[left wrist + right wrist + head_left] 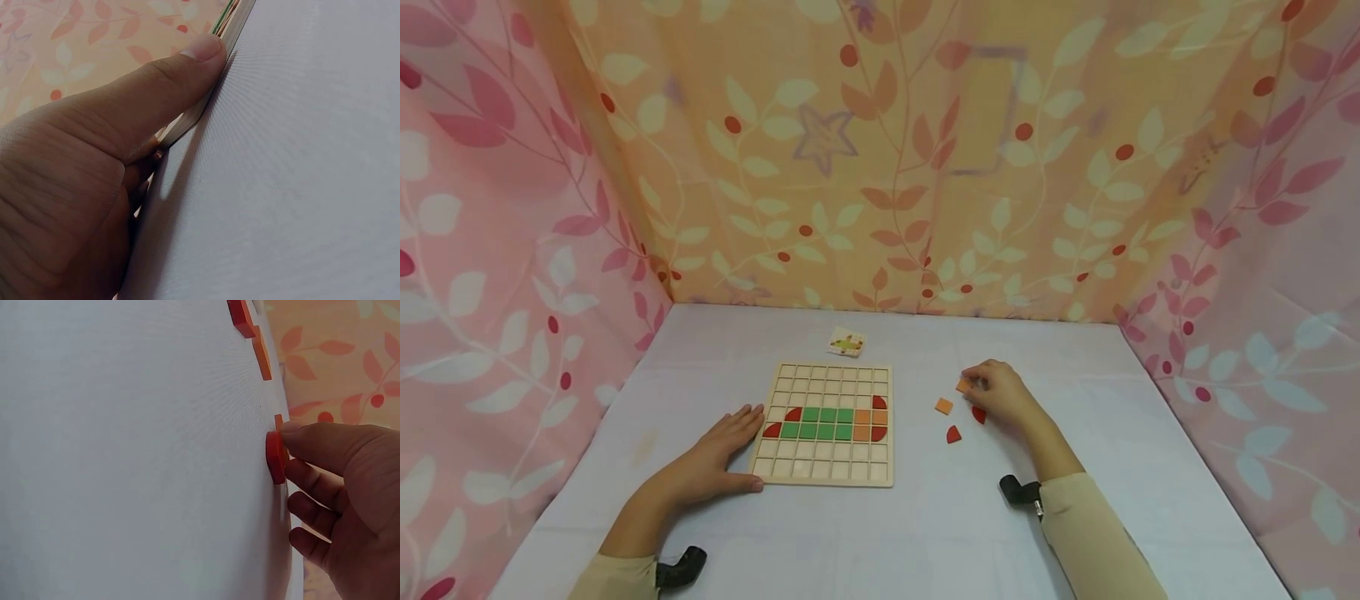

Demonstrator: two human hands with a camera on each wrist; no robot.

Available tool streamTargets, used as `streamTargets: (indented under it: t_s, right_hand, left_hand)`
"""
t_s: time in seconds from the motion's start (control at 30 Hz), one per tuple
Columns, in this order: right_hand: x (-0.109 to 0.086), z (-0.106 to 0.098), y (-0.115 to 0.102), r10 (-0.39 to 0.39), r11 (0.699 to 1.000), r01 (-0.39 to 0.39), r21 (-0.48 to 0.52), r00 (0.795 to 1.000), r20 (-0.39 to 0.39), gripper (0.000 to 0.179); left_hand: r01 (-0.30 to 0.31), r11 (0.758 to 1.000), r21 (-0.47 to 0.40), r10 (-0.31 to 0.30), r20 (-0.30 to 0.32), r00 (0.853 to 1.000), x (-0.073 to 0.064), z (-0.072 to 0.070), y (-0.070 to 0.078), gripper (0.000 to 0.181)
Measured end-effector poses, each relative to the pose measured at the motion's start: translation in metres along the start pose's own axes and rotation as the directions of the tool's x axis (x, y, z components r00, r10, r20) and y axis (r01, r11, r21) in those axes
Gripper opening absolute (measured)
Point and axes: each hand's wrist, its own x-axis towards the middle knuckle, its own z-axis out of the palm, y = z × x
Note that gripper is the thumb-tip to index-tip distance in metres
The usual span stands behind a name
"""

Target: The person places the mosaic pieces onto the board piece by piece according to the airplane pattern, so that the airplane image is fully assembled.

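A wooden grid board [824,472] carries green, orange and red pieces across its middle rows. My left hand [718,452] rests at its left side with fingers extended; in the left wrist view the thumb [169,78] touches the board's edge [182,130]. To the right of the board, my right hand [1003,392] pinches an orange square tile [962,385] at the tabletop. Just beside that hand lies a red quarter-round piece [978,415], which partly covers the pinched tile in the right wrist view. Another orange tile [943,406] and red piece [953,434] lie nearer the board.
A small picture card [847,342] lies behind the board on the white tabletop [940,533]. Floral cloth [880,167] hangs at the back and both sides. Black wrist-worn devices [682,568] show at both sleeves.
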Motion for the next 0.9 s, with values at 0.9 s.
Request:
streamTargets:
  t_s: [0.9]
  right_hand:
    - [0.003,0.0,-0.013,-0.001,1.0,0.002,0.027,1.0,-0.03,0.03]
  left_hand:
    - [0.001,1.0,-0.018,-0.001,-0.004,1.0,-0.001,0.0,0.002,0.116]
